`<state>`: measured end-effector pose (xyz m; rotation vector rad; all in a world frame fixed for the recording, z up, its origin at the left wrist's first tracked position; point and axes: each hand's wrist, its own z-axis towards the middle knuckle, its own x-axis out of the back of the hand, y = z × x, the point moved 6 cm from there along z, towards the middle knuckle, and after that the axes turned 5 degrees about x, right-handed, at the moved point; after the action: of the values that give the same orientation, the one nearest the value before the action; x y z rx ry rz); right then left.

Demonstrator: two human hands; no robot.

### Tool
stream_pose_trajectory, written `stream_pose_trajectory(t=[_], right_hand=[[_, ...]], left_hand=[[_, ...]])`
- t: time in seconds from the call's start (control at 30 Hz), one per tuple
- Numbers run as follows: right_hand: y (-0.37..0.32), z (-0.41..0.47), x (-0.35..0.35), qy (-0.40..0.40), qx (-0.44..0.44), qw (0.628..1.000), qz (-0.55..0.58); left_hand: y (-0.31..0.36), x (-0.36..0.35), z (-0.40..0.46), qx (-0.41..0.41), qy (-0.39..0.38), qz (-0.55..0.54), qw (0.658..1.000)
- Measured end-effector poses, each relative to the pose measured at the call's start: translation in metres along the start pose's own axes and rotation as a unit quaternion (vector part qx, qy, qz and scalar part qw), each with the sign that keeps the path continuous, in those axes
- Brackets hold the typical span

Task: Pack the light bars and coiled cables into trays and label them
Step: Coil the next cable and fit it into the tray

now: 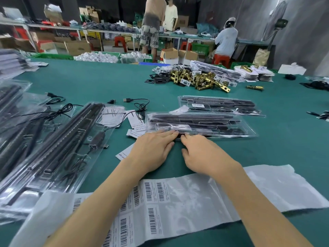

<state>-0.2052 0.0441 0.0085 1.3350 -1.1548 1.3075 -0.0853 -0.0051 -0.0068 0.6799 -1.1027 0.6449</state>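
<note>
A closed clear tray (222, 125) holding black light bars lies across the green table in front of me. My left hand (153, 150) lies flat with straight fingers touching the tray's near edge. Right beside it, my right hand (203, 155) rests at the same edge, fingertips curled down toward it. A second packed tray (219, 104) with a barcode label lies just behind. A sheet of barcode labels (156, 198) stretches under my forearms. To the left, an open tray (58, 145) holds light bars and a cable. Loose USB cables (137, 104) lie beyond.
Stacked clear trays (16, 111) crowd the far left. Small white cards (137, 123) lie by the cables. A heap of brass latch parts (197, 79) sits at the back right. People work at benches behind the table.
</note>
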Motion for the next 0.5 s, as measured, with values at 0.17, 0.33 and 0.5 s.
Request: stream_pose_trajectory(t=[0.17,0.33,0.5], right_hand=[[-0.005,-0.005,-0.011,0.004,-0.025,0.998,-0.055],[-0.003,-0.009,-0.019,0.023,-0.038,0.998,-0.047],[-0.012,-0.005,-0.021,0.078,-0.072,0.993,-0.047]], left_hand=[[0.001,-0.003,0.001,-0.019,-0.015,0.012,1.0],[0.002,-0.006,0.001,-0.025,-0.02,0.026,0.999],[0.002,-0.008,-0.001,-0.025,-0.018,0.026,0.999]])
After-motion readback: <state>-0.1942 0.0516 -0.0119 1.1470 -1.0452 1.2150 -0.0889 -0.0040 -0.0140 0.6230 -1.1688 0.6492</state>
